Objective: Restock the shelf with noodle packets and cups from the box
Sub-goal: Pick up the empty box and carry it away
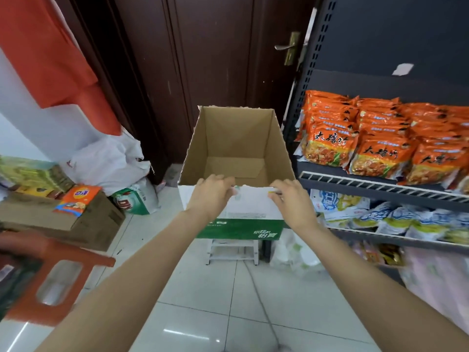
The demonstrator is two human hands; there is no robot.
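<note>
Head view: my left hand [213, 193] and right hand [291, 199] each gripped the near rim of the cardboard box [236, 138], which sat on a white stool [232, 251] at twelve o'clock, apparently empty. Orange noodle packets [365, 138] filled the shelf [380, 189] at two o'clock, suggesting restocking was finished.

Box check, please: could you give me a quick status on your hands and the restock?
Left hand and right hand both gripping the box by its near rim. Box looks empty. Orange noodle packets fill the shelf. Nothing in the way.
</note>
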